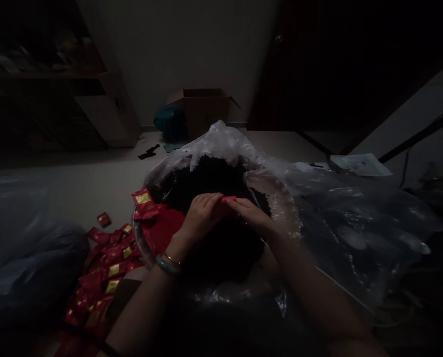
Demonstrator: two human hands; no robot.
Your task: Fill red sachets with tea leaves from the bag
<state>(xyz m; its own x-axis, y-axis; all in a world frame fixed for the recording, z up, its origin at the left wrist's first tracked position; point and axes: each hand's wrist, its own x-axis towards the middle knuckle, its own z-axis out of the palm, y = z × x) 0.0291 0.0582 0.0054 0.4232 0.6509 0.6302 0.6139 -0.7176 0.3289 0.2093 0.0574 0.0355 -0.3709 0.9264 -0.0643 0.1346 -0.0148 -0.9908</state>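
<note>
Both of my hands meet over a round tub lined with clear plastic (221, 133), which holds a heap of dark, loose, shredded stuff like tea leaves (214, 173). Between the fingers is a small red packet (229, 198), partly covered by them. My left hand (202, 213), bracelets at its wrist, is closed on the packet's left side. From the right, my right hand (253, 215) pinches its other end. Flat red packets (165, 225) lie inside the tub's left edge, and a red packet with a gold label (144, 203) rests on the rim.
Many red-and-gold packets (113, 270) are piled on the floor at left, beside a bulky plastic bag (28, 258). Clear plastic sheeting (355, 218) spreads rightward. Behind stand an open cardboard box (206, 111), a teal bag (169, 121) and a shelf unit (106, 109). The room is dim.
</note>
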